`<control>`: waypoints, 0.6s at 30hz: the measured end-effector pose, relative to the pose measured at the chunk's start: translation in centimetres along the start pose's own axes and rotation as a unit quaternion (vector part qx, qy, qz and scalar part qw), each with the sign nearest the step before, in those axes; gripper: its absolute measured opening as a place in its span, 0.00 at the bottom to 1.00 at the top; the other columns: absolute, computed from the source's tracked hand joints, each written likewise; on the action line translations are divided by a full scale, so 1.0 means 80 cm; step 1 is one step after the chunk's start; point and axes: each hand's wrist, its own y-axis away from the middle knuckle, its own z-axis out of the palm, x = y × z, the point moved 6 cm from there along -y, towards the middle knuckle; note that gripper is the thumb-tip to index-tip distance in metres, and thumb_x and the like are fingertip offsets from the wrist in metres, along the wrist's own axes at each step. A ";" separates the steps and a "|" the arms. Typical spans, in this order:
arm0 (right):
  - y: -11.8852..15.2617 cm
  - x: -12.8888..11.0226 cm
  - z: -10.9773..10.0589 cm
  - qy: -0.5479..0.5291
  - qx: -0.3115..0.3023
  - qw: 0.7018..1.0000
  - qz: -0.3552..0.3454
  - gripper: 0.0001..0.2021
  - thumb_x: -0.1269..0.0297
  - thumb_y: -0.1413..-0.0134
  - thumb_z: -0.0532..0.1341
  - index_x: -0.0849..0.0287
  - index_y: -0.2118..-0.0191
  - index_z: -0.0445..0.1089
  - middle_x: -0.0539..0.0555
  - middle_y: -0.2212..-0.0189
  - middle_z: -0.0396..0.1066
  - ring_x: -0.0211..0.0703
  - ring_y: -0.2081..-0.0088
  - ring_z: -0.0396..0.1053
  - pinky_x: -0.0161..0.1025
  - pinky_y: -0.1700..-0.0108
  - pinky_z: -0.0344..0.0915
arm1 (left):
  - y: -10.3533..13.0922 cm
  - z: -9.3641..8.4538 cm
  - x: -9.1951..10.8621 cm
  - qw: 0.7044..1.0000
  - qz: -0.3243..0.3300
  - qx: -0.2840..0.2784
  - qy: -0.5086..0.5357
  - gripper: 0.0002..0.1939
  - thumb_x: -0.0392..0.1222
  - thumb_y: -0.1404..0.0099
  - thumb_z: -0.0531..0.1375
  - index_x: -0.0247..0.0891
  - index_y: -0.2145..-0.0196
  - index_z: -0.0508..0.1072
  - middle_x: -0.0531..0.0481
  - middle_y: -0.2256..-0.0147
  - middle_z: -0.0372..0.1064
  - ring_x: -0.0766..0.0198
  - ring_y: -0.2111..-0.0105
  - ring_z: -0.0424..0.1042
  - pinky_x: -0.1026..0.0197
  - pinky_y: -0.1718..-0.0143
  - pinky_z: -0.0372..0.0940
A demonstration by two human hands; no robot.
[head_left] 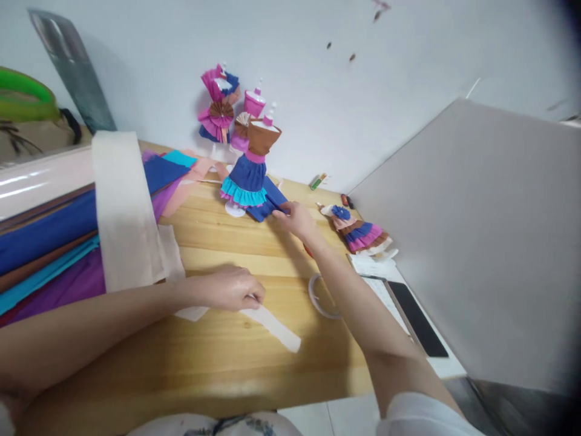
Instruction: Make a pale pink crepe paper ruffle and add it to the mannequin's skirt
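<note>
My left hand (232,288) is over the wooden table, its fingers closed on one end of a narrow white strip (276,330), cloth or paper, whose other end points to the right. Farther off, my right hand (297,219) reaches out, and its thumb and fingers pinch the edge of a dark blue piece of fabric or paper (273,197). That blue piece lies partly behind a small dress-form doll (255,166) in a brown top and a blue skirt with turquoise ruffles. A roll of clear tape (323,297) lies near my right forearm.
Coloured sheets (49,230) and a cream strip (120,212) cover the left side. Two more dressed forms, one pink (218,109), stand by the wall. At right are a doll in a tiered dress (361,230), a black tablet-like object (417,318) and a grey partition (476,242).
</note>
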 end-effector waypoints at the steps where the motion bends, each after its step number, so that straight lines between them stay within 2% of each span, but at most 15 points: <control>1: -0.018 -0.003 0.005 0.010 0.008 1.000 0.015 0.22 0.52 0.39 0.57 0.66 0.52 0.75 0.66 0.55 0.75 0.53 0.53 0.72 0.43 0.52 0.65 | 0.000 0.001 -0.001 1.000 -0.002 0.000 -0.002 0.08 0.36 0.38 0.58 0.40 0.73 0.74 0.54 0.73 0.75 0.66 0.72 0.69 0.64 0.72 0.53; 3: -0.047 -0.006 0.015 0.025 0.021 0.999 0.038 0.22 0.52 0.42 0.60 0.69 0.56 0.75 0.71 0.54 0.74 0.58 0.50 0.70 0.45 0.50 0.63 | 0.000 0.004 -0.003 1.000 -0.003 -0.002 -0.002 0.07 0.35 0.38 0.58 0.40 0.73 0.75 0.54 0.71 0.77 0.65 0.71 0.70 0.64 0.72 0.53; 7: -0.072 0.001 0.030 0.019 0.027 0.997 0.072 0.10 0.64 0.44 0.61 0.65 0.63 0.76 0.66 0.60 0.77 0.53 0.54 0.72 0.42 0.53 0.64 | -0.002 0.003 -0.005 1.000 0.002 0.006 0.011 0.07 0.35 0.38 0.58 0.40 0.71 0.76 0.54 0.69 0.78 0.65 0.69 0.72 0.64 0.71 0.54; 9: -0.075 0.008 0.026 0.001 0.045 0.995 0.087 0.09 0.66 0.44 0.59 0.64 0.64 0.76 0.64 0.62 0.77 0.52 0.57 0.73 0.41 0.55 0.65 | -0.002 0.002 -0.006 1.000 0.007 0.006 0.024 0.07 0.35 0.38 0.59 0.41 0.70 0.77 0.54 0.68 0.78 0.65 0.68 0.72 0.65 0.70 0.55; 11: -0.077 0.018 0.013 -0.024 0.079 0.991 0.103 0.11 0.67 0.44 0.56 0.64 0.65 0.75 0.64 0.63 0.77 0.51 0.59 0.73 0.41 0.57 0.65 | -0.002 -0.001 -0.005 0.999 0.010 0.004 0.034 0.07 0.34 0.38 0.59 0.40 0.69 0.77 0.55 0.68 0.78 0.66 0.68 0.72 0.66 0.70 0.55; 14: -0.076 0.034 -0.020 -0.068 0.148 0.978 0.129 0.12 0.68 0.45 0.53 0.65 0.65 0.73 0.63 0.66 0.77 0.49 0.63 0.73 0.41 0.59 0.66 | -0.001 -0.003 -0.004 0.999 0.009 0.004 0.036 0.08 0.34 0.38 0.59 0.40 0.70 0.78 0.55 0.69 0.78 0.67 0.70 0.72 0.66 0.72 0.54; 18: -0.048 0.052 -0.074 -0.133 0.210 0.957 0.151 0.12 0.68 0.48 0.52 0.65 0.62 0.71 0.58 0.71 0.74 0.44 0.74 0.70 0.39 0.70 0.68 | -0.001 -0.002 -0.005 0.999 0.008 0.011 0.033 0.08 0.33 0.38 0.59 0.40 0.70 0.78 0.55 0.69 0.78 0.67 0.70 0.72 0.66 0.72 0.54</control>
